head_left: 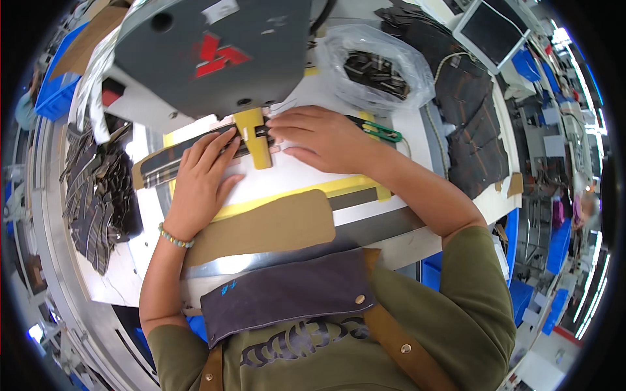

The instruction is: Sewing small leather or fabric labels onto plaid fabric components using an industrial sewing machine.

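Under the dark grey head of a sewing machine (215, 58), my left hand (202, 176) lies with fingers spread on a dark striped strip of fabric (171, 156). The strip runs toward a yellow guide piece (254, 140) below the machine head. On the other side of that piece is my right hand (319, 137), its fingers stretched out and the thumb apart. Its fingertips rest close to the yellow piece, partly hiding the dark fabric there. Just beyond my right wrist lies a green-handled tool (381, 131), partly hidden.
A brown cardboard piece (274, 225) lies in front of me. Piles of dark fabric pieces stand at the left (101, 202) and right (466, 124). A clear plastic bag (332, 65) holds small dark pieces. A screen (492, 32) stands at the far right, a blue bin (57, 94) far left.
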The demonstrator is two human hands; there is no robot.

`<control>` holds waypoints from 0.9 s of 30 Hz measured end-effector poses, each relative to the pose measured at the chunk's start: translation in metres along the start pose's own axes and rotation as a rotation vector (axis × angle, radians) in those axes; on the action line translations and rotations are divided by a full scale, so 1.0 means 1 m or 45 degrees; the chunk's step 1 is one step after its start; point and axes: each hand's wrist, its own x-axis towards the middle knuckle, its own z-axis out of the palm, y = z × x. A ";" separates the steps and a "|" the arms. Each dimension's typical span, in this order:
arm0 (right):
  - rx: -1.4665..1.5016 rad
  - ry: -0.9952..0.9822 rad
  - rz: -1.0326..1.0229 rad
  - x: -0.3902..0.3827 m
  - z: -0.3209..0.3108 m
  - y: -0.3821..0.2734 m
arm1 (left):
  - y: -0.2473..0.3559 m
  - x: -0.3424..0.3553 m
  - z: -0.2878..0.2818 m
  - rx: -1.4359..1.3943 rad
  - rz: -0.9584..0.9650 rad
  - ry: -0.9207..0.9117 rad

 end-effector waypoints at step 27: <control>-0.191 0.039 -0.089 0.004 0.000 0.001 | -0.003 0.002 -0.001 0.028 0.012 -0.003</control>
